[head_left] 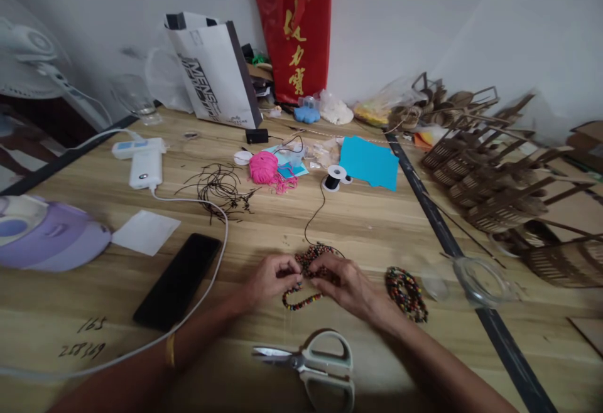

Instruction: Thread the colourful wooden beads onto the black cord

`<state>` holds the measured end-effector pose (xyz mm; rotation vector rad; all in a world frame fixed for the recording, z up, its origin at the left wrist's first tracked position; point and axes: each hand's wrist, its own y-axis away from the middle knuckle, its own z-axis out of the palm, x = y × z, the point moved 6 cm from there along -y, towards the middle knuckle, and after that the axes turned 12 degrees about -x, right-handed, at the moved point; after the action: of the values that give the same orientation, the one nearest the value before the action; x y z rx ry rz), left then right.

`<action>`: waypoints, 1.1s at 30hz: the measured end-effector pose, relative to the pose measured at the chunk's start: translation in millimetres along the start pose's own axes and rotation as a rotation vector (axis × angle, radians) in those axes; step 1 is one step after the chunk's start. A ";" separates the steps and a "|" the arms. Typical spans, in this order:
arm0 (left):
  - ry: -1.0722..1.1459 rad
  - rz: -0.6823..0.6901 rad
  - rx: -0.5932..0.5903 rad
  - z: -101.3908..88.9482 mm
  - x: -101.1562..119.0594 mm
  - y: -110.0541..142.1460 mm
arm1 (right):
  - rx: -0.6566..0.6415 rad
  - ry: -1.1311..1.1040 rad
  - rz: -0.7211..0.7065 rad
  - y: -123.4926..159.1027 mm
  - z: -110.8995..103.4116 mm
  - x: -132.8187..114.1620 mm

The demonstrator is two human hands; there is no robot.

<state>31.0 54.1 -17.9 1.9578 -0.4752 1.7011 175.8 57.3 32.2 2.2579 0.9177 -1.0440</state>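
My left hand (272, 280) is closed in a pinch at one end of a loop of multicoloured beads (305, 304). Opposite it, my right hand (347, 284) curls its thumb and fingers onto the same bead string, partly covering it. Behind my fingertips lies a heap of small dark, red and orange beads (316, 253). A black cord runs from this heap back to a white spool (333, 177) of black thread. Scissors (301, 361) with pale handles lie just in front of my hands, blades pointing left. A coiled bead strand (406, 294) rests to the right.
At left are a black phone (178, 281), a white cable, a power bank (146, 167) and a purple-white appliance (51, 232). Pink yarn (264, 168), cut black cords (219, 190) and blue sheets (370, 162) lie farther back. Woven baskets (499, 206) line the right; bags stand behind.
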 end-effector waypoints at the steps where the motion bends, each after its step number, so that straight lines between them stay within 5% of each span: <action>1: 0.024 0.015 0.000 0.3 0.7 0.0 | 0.037 -0.130 0.010 -2.7 7.3 4.4; 4: 0.009 0.052 0.033 -1.3 4.6 0.6 | 0.074 -0.540 0.004 -9.6 30.1 17.0; 11: -0.058 0.049 0.071 -3.6 11.6 -1.0 | 0.116 -0.874 -0.038 -16.9 46.6 24.6; 33: 0.124 -0.002 0.043 3.1 15.7 -13.3 | 0.178 -0.919 -0.005 -18.3 40.4 34.5</action>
<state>43.5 64.1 -4.6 1.8673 -0.3945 1.8321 160.0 55.4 -21.7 1.5660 0.4302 -1.9609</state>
